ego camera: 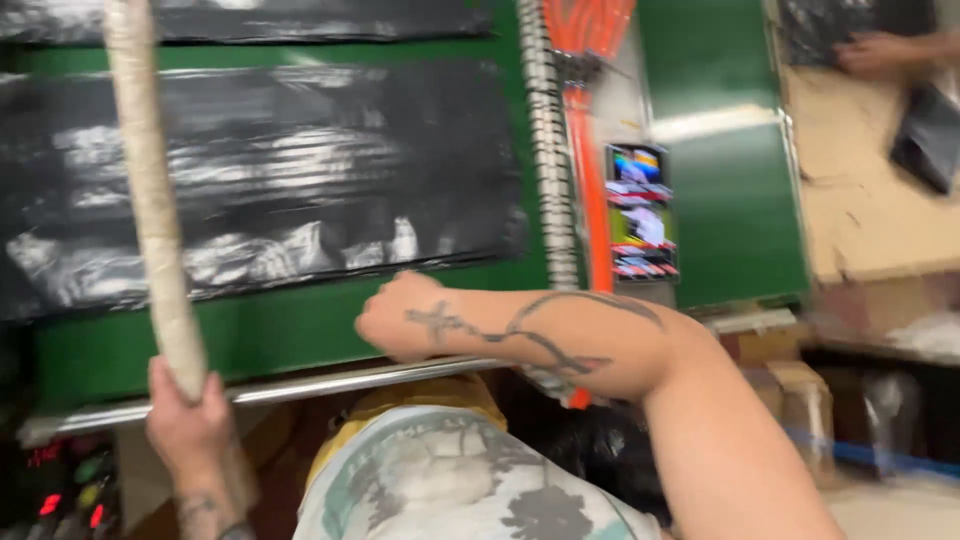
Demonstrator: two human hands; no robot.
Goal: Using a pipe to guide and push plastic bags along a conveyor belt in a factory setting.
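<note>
- Two hands of the person show, both raised in front of a green machine panel [300, 330].
- The left hand [185, 415] is closed in a full grip around the lower end of a pale cardboard tube [150, 190], fingers wrapped tight.
- The tube stands nearly upright, tilted a little, running from that hand up past the top edge of the view.
- The right hand [395, 315] is curled into a loose fist, knuckles turned toward the panel; whether it grips anything cannot be told from this angle.
- That fist sits just above a shiny metal rail [350, 380] along the panel's lower edge, close to it or touching.
- Behind the tube, a wrinkled sheet of black plastic film [300, 170] lies flat over the green panel.
- Orange cables [590, 120] hang beside a ribbed grey hose [548, 150], to the right of the film.
- Another person's hand [875, 50] rests on a brown bench [870, 200] at the upper right.
</note>
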